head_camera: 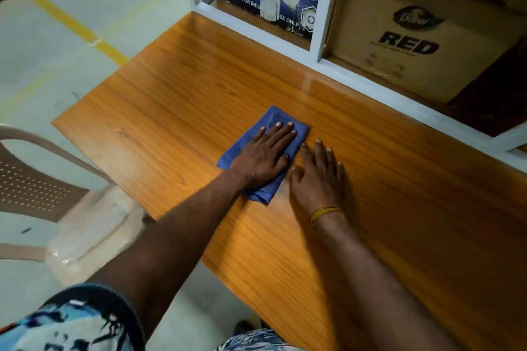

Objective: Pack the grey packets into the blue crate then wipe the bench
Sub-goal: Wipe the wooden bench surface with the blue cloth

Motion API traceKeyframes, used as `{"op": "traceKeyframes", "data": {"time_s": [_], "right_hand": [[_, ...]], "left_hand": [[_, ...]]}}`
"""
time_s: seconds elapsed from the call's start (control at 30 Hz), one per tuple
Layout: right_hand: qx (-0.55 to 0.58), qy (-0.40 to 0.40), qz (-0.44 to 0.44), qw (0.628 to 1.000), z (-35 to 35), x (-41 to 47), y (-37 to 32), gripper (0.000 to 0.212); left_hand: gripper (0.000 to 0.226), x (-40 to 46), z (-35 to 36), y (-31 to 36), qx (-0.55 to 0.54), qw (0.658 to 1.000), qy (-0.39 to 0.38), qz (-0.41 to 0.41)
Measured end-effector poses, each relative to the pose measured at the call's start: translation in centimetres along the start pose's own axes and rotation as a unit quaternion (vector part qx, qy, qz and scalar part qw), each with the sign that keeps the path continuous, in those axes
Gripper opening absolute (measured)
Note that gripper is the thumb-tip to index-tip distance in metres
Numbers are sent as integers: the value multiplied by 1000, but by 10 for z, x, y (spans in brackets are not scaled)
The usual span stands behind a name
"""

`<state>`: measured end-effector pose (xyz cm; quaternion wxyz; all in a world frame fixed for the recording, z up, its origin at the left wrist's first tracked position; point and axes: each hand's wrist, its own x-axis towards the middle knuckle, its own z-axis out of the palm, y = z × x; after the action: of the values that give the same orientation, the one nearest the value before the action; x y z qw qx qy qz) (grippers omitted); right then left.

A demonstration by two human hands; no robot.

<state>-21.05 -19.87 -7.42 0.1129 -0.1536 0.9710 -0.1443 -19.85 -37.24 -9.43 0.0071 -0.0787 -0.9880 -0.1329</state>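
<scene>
Blue cloth (266, 151), folded, soft and probably light, is pressed flat on the bench (171, 111) under the spread left hand (263, 155), best held from above; right hand (318, 177) is laid flat just beside it.

Where we stand

We see a pale floor (85, 3) with a yellow line (77, 25), a brown plastic chair (37, 179), and white-framed shelving (322, 8) holding a cardboard box (413, 37).

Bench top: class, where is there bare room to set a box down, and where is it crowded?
Bare wood lies between the blue cloth and the bench end by the chair, and right of the right hand toward the white shelf frame. It is crowded mid-bench, where the left hand presses the cloth.
</scene>
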Motion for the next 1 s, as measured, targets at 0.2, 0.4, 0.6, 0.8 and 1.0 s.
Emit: {"op": "traceKeyframes", "data": {"time_s": [0.2,0.4,0.6,0.8,1.0], "right_hand": [[-1,38,-3,999,-8,49,9,63],[-6,25,-6,1000,-17,87,14,72],[-8,-13,-22,1000,-29,125,13,85],[-30,-44,-37,998,-34,145,7,83],[-47,-69,-45,995,-39,140,0,71]], "left_hand": [[64,54,-4,-23,8,1000,7,-12],[70,104,-11,-41,4,999,-27,-29],[64,141,-12,-52,-10,997,-28,-74],[61,156,-17,-57,-37,987,0,-160],[61,123,-15,-59,-46,917,118,-378]]}}
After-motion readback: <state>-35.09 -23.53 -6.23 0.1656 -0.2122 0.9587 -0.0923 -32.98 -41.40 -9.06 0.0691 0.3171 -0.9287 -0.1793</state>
